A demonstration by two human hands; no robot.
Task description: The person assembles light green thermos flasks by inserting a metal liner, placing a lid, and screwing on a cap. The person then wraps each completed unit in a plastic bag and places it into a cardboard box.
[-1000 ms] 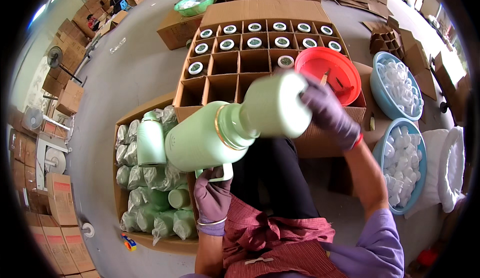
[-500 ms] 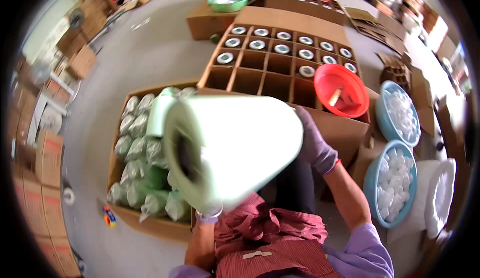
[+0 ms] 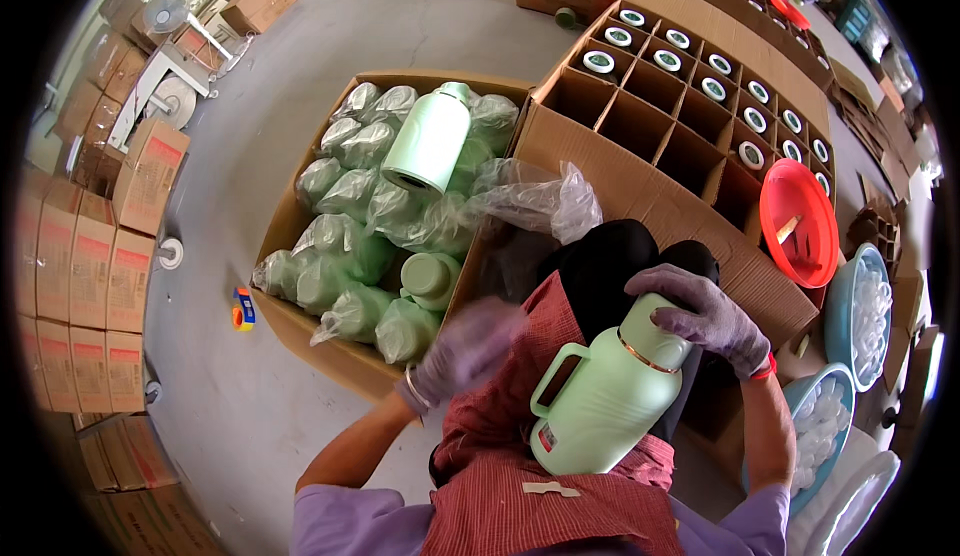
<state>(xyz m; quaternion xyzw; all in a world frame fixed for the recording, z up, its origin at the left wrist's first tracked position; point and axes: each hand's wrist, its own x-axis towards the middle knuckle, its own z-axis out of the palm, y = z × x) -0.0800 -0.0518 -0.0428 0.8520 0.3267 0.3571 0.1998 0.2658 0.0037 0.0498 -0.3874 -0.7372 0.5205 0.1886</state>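
A mint-green vacuum jug (image 3: 605, 401) with a side handle and a copper-coloured neck ring rests tilted across my lap. My right hand (image 3: 705, 316), in a grey-purple glove, is closed over its lid. My gloved left hand (image 3: 470, 351) is smeared by motion beside the jug box's near right edge, and its fingers cannot be made out. In that open cardboard box (image 3: 345, 371) stand several bagged green jugs (image 3: 350, 191). An unbagged green jug (image 3: 430, 141) lies on top of them. A crumpled clear plastic bag (image 3: 545, 201) hangs over the box's right side.
A divided carton (image 3: 640, 171) ahead holds several white-topped jugs in its far cells. On its right corner sits a red basin (image 3: 800, 226). Blue basins (image 3: 860, 321) of clear plastic parts stand at right. An orange-and-blue tape roll (image 3: 243, 309) lies on the floor; cartons (image 3: 75, 296) are stacked at left.
The jug has come down from close before my view onto my lap. My left hand has left it and moved to the left; my right hand is now over its lid. The view has shifted left.
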